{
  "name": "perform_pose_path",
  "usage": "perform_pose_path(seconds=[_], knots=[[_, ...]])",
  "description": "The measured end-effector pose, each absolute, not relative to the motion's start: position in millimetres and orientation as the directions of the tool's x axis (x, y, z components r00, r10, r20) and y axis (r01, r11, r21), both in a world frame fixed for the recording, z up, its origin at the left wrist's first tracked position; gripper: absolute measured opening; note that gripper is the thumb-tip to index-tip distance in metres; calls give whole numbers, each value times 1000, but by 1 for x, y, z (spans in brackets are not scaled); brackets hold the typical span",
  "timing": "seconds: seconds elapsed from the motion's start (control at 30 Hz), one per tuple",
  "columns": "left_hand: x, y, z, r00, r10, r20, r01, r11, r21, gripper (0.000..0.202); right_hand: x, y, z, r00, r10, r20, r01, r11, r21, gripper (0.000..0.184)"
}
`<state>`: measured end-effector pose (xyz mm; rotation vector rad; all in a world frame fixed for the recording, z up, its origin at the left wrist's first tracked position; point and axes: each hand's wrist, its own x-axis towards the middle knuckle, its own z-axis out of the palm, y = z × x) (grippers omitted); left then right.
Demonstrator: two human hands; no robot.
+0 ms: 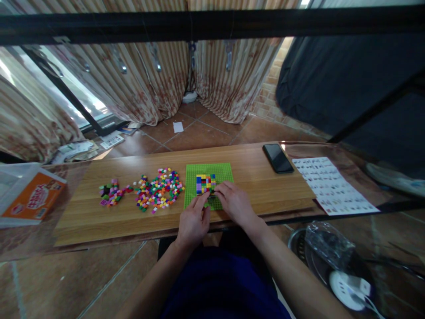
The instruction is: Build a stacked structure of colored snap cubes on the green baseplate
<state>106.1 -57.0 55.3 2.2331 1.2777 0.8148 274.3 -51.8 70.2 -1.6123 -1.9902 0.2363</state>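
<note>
A green baseplate (191, 175) lies on the wooden board in front of me. On it stands a block of colourful toy bricks (205, 181) in yellow, blue, red, white and purple. My left hand (194, 221) is at the near edge of these bricks, its fingers bent and fingertips close together. From the right, my right hand (234, 201) reaches in with curled fingers at the near right corner of the bricks. The fingertips of both hands almost meet there. Whatever they hold is too small and covered to make out.
Loose bricks (161, 189) spread left of the baseplate, with larger bricks (113, 192) farther left. A phone (278, 158) and a printed sheet (334, 185) lie to the right. A plastic tub with an orange label (31, 195) stands far left. A dark bar (212, 24) crosses above.
</note>
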Motion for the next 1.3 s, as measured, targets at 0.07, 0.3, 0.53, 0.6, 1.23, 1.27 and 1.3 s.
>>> perform_pose_path(seconds=[0.07, 0.3, 0.53, 0.6, 1.23, 1.27, 1.3], knots=[[105, -58, 55, 394, 879, 268, 620, -469, 629, 40, 274, -50, 69, -128, 940, 317, 842, 272, -466, 14], [108, -58, 55, 451, 842, 295, 636, -535, 555, 41, 274, -47, 62, 28, 939, 343, 698, 227, -679, 10], [115, -55, 64, 530, 832, 165, 791, -555, 258, 47, 272, -48, 58, 141, 962, 234, 480, 140, -866, 9], [115, -55, 66, 536, 832, 145, 807, -555, 201, 48, 272, -49, 55, 175, 968, 181, 368, 106, -924, 11], [117, -54, 66, 534, 843, 66, 819, -535, 206, 52, 260, -44, 53, 338, 917, -211, -192, -153, -969, 30], [117, -54, 68, 533, 843, 65, 819, -534, 210, 51, 260, -45, 52, 336, 916, -218, -200, -156, -967, 31], [116, -54, 70, 533, 844, 67, 819, -534, 212, 51, 260, -47, 52, 333, 916, -222, -208, -158, -965, 32]])
